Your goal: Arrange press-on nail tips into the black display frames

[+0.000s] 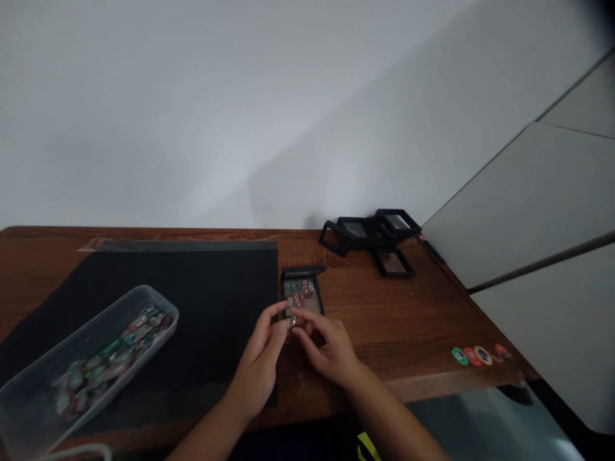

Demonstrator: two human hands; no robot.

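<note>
My left hand (259, 365) and my right hand (334, 352) meet at the front of an open black-framed case (314, 307). Thumb and fingers of both hands close round a small shiny piece (293, 320), partly hidden by the fingertips. Its kind is too small to make out. Inside the case lie several small green and pinkish pieces (302, 287), with more pinkish ones just beyond my fingertips. The case's lid (303, 271) stands raised at its far side.
A clear plastic tub (161, 298) of small colourful pieces sits on a black mat (216, 288) to the left. Several black frames (394, 262) lie near the wall at the back right. Round coloured stickers (460, 356) line the desk's front right edge.
</note>
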